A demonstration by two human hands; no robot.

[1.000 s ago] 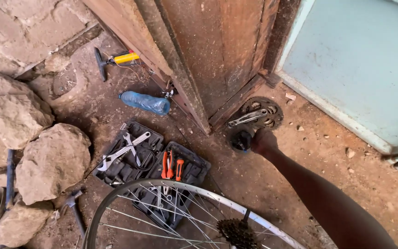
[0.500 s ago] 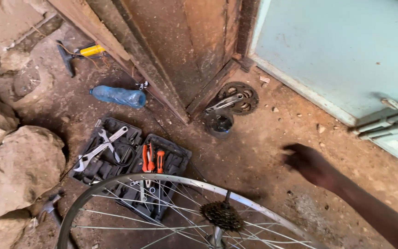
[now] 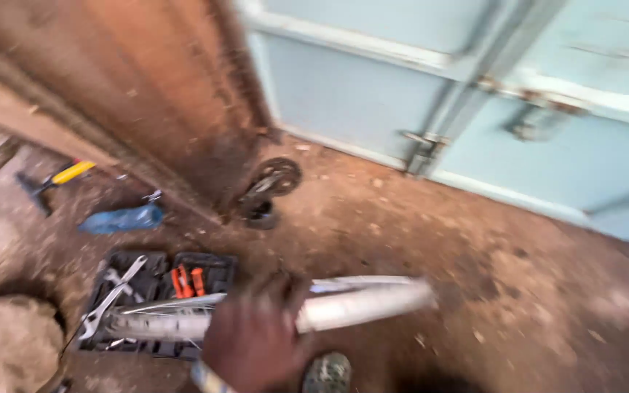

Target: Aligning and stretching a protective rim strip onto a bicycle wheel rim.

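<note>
Since the earlier frame the silver spoked bicycle wheel rim (image 3: 358, 302) has swung up edge-on and now stretches left to right across the near ground, badly blurred. One hand (image 3: 256, 338) — which hand, I cannot tell — is wrapped around the rim near its middle. Behind the rim, at left, lies an open black tool case (image 3: 158, 287) with spanners and orange-handled tools. Farther off sit a blue plastic bag (image 3: 121, 218), a yellow-handled hammer (image 3: 56, 178) and a dark round sprocket (image 3: 274, 180) — beside the rusty brown door (image 3: 161, 80).
</note>
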